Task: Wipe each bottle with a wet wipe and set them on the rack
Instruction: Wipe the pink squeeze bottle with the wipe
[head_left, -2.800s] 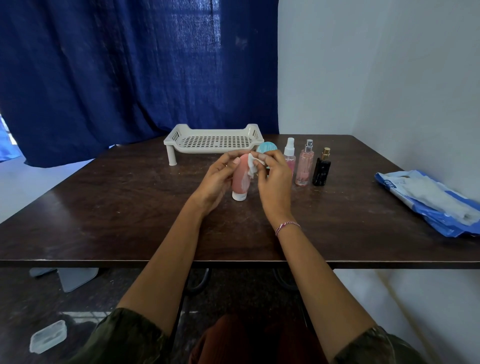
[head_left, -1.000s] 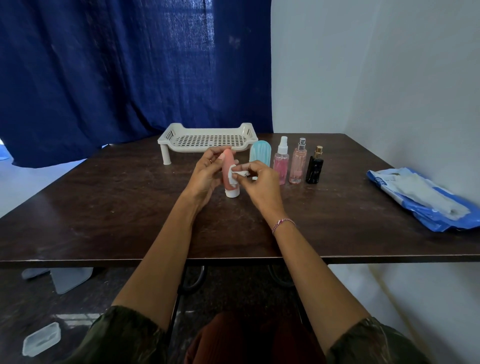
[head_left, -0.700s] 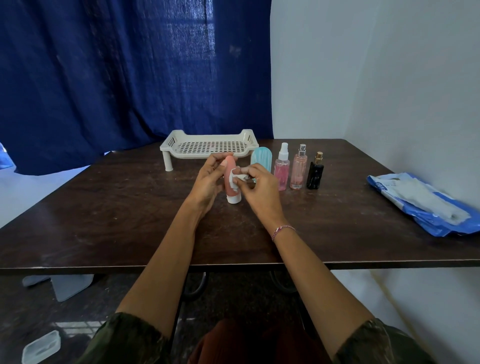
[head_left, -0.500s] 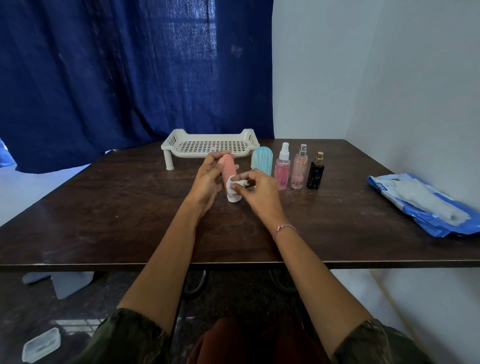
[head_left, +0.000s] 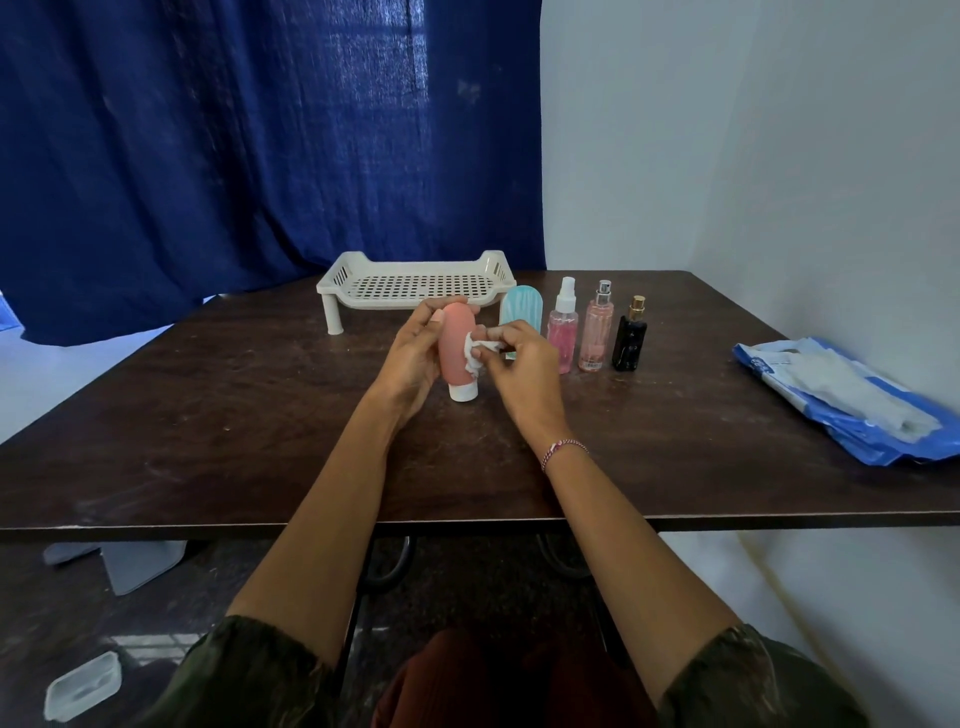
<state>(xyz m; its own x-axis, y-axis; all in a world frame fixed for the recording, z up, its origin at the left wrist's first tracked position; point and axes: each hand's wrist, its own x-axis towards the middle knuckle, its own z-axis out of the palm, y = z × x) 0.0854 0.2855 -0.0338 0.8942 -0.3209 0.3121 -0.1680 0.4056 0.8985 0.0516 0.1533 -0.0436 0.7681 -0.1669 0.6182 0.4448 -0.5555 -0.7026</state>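
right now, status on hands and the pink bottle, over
Left hand holds pink bottle, cap down. Right hand pinches wipe against its side. No bottle on rack yet; nothing in the way.

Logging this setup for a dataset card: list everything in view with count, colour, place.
pink squeeze bottle: 1, pink, white cap down, mid-table
wet wipe: 1, white, against the pink squeeze bottle
teal bottle: 1, teal, behind the right hand
white-topped spray bottle: 1, pink, right of teal bottle
silver-topped bottle: 1, pale pink, next right
black bottle: 1, black, gold cap, row's end
rack: 1, white, table's far side
wipes pack: 1, blue and white, table's right edge
table: 1, dark brown
curtain: 1, navy, backdrop
clear box: 1, transparent, floor lower left
left hand: 1, grips pink squeeze bottle
right hand: 1, pinches wet wipe
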